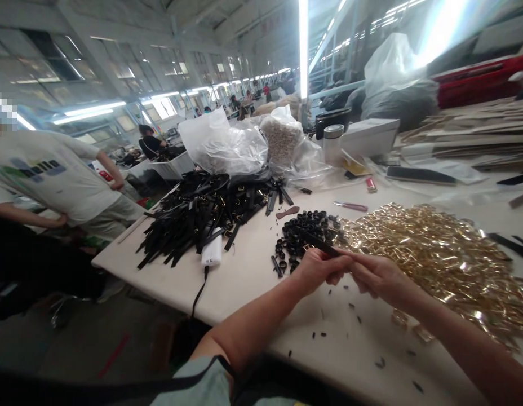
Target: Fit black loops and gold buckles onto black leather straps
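My left hand [318,268] and my right hand [377,276] meet above the white table [253,270], both pinched on a thin black strap [318,243] that points up and left from my fingers. Just beyond it lies a heap of small black loops [301,228]. To the right spreads a wide pile of gold metal buckles [439,248]. A big heap of black straps [198,217] lies at the left of the table.
A white power bank [213,252] with a black cable hangs off the table's near edge. Clear plastic bags [227,144], a steel cup [333,144], a white box [367,137] and stacked cardboard [468,135] stand behind. A person in a white shirt [54,175] sits at left.
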{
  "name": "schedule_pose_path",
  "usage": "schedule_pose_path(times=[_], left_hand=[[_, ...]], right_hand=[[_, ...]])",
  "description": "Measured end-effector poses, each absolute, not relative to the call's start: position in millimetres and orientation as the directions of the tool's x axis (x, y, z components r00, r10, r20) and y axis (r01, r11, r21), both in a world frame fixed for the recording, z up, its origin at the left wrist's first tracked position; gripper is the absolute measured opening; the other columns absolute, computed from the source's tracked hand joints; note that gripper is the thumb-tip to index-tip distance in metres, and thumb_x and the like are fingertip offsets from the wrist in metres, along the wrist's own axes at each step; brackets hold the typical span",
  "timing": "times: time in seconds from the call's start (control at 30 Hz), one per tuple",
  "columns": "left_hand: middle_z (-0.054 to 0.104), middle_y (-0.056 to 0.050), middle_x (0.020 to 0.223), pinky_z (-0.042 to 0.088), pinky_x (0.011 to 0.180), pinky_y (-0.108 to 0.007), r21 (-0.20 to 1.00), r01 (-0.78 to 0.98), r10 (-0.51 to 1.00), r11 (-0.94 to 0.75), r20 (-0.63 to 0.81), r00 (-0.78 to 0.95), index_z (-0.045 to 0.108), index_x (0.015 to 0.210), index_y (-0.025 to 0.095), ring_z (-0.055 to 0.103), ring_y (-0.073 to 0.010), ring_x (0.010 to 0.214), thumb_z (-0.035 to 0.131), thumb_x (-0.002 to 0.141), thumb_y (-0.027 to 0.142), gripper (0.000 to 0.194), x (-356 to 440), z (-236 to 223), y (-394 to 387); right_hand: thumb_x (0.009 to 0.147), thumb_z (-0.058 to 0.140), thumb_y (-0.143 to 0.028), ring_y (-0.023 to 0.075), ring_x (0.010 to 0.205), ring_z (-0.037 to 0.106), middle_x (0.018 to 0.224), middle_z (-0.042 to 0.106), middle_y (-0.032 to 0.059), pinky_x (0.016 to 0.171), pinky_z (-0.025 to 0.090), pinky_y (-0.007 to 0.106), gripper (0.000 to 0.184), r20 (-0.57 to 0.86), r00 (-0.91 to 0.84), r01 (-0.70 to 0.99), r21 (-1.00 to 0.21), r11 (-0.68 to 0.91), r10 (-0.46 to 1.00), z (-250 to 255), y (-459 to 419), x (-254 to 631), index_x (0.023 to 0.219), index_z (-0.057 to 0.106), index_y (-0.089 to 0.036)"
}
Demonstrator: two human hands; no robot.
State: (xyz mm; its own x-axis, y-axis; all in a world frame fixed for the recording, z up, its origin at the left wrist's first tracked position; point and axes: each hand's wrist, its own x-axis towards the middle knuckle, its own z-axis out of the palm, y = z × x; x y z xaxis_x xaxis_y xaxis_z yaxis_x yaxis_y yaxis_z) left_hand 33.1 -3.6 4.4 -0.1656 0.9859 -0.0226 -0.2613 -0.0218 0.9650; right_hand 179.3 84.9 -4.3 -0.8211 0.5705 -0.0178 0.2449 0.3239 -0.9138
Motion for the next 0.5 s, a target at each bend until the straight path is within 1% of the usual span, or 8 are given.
schedule_pose_path(times=[0.1,0.17,0.23,0.27,0.3,0.4,0.5], left_hand=[[0.048,0.000,0.050,0.023,0.038,-0.024,0.959,-0.281,0.986,-0.026,-0.022,-0.167,0.062,0.064,0.016,0.039,-0.0060,0.038,0.076,0.069,0.052,0.039,34,2,-3],[0.048,0.002,0.051,0.023,0.037,-0.022,0.954,-0.301,0.986,-0.019,-0.032,-0.162,0.067,0.076,0.014,0.039,-0.0052,0.038,0.075,0.072,0.051,0.037,33,0,-3],[0.048,0.004,0.051,0.022,0.036,-0.021,0.953,-0.304,0.986,0.000,-0.052,-0.162,0.070,0.091,0.013,0.037,-0.0051,0.037,0.073,0.073,0.051,0.043,31,-2,-4],[0.048,0.004,0.051,0.021,0.035,-0.020,0.955,-0.298,0.984,0.014,-0.065,-0.164,0.070,0.095,0.012,0.037,-0.0050,0.037,0.073,0.073,0.053,0.046,30,-3,-4],[0.049,0.004,0.051,0.021,0.035,-0.020,0.957,-0.288,0.983,0.029,-0.080,-0.167,0.070,0.096,0.012,0.036,-0.0049,0.036,0.073,0.072,0.054,0.049,30,-4,-4],[0.048,0.003,0.049,0.021,0.033,-0.019,0.964,-0.260,0.978,0.056,-0.105,-0.181,0.071,0.088,0.011,0.035,-0.0044,0.035,0.074,0.071,0.055,0.048,29,-6,-4],[0.044,0.005,0.045,0.021,0.033,-0.018,0.968,-0.245,0.974,0.061,-0.112,-0.196,0.072,0.089,0.011,0.033,-0.0044,0.034,0.075,0.070,0.054,0.047,30,-6,-5]], right_hand=[[0.087,0.044,-0.053,0.0103,0.035,0.041,0.047,0.049,-0.0031,0.039,0.035,0.022,0.059,0.021,-0.809,0.226,-0.911,0.344,0.588,-4,85,179,0.128,0.060,-0.013],[0.088,0.043,-0.051,0.0095,0.036,0.041,0.047,0.049,-0.0036,0.039,0.036,0.022,0.057,0.039,-0.806,0.212,-0.912,0.351,0.591,0,81,179,0.127,0.060,-0.013],[0.089,0.043,-0.049,0.0088,0.036,0.041,0.047,0.049,-0.0041,0.039,0.036,0.020,0.054,0.050,-0.811,0.192,-0.919,0.345,0.583,6,76,178,0.125,0.061,-0.012],[0.089,0.044,-0.048,0.0085,0.036,0.041,0.048,0.049,-0.0044,0.039,0.035,0.020,0.053,0.051,-0.816,0.181,-0.924,0.337,0.576,8,74,178,0.124,0.061,-0.012],[0.089,0.044,-0.046,0.0083,0.036,0.041,0.048,0.049,-0.0046,0.038,0.035,0.019,0.052,0.053,-0.819,0.171,-0.928,0.331,0.571,10,72,178,0.124,0.061,-0.011],[0.090,0.044,-0.038,0.0077,0.036,0.042,0.047,0.049,-0.0057,0.039,0.036,0.018,0.046,0.067,-0.825,0.143,-0.936,0.323,0.562,11,70,177,0.124,0.060,-0.011],[0.092,0.042,-0.030,0.0071,0.036,0.044,0.047,0.049,-0.0069,0.041,0.038,0.016,0.041,0.060,-0.821,0.145,-0.940,0.309,0.568,9,70,176,0.125,0.060,-0.012]])
